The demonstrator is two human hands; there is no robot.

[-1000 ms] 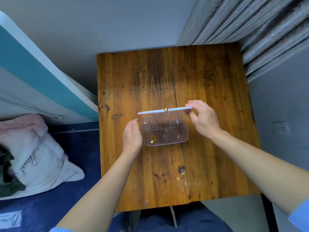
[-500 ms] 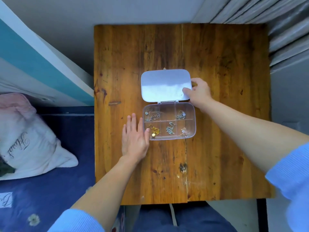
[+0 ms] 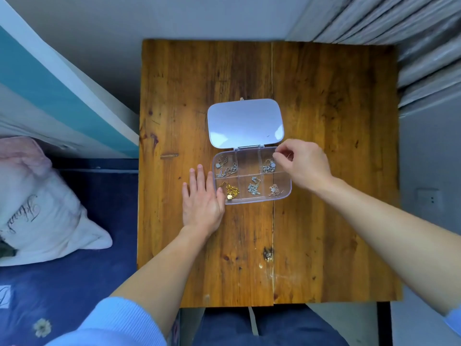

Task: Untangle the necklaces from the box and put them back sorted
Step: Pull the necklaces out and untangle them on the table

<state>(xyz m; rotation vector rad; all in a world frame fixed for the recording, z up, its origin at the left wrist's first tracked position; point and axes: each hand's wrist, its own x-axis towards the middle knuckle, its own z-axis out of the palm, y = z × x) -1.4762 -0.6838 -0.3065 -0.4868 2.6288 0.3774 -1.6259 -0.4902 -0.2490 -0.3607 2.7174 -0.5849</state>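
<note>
Single head-worn view, looking steeply down, fairly close above wooden table (image 3: 324, 121), both forearms entering

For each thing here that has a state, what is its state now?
box: open
lid: flat on the table
top middle compartment: empty
left hand: flat beside the box
right hand: fingers pinched over the top right necklace

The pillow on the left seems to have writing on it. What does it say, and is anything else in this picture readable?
Pillow: dark cursive writing, tilted and partly cut off; I cannot read it for certain.
Blue bedding: a scrap of script at the left edge, cut off, unreadable.
Box, lid, table: no text visible.
</note>
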